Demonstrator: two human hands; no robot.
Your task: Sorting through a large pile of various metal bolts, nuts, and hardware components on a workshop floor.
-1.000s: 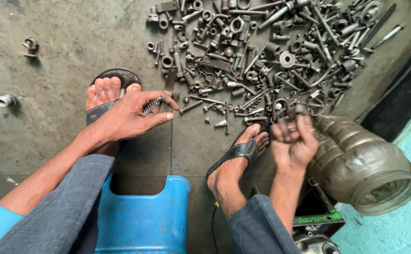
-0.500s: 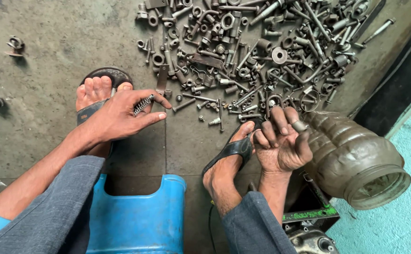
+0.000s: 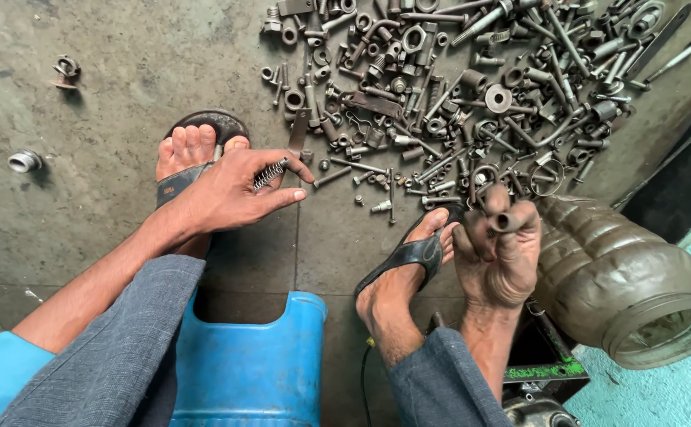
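On the grimy concrete floor (image 3: 124, 79), the left hand (image 3: 231, 190) pinched a small coiled steel spring (image 3: 270, 174); the right hand (image 3: 497, 249) curled around dark bolts (image 3: 507, 221).

A big heap of bolts, nuts, washers and rings (image 3: 472, 95) spreads over the grimy concrete floor (image 3: 124, 63). A ribbed brownish plastic jar (image 3: 622, 277) lies on its side at the right, mouth open (empty as far as can be seen). A blue plastic stool (image 3: 254, 364) sits between the legs. A short metal sleeve (image 3: 24, 161) and a small fitting (image 3: 66, 69) lie apart at the left.
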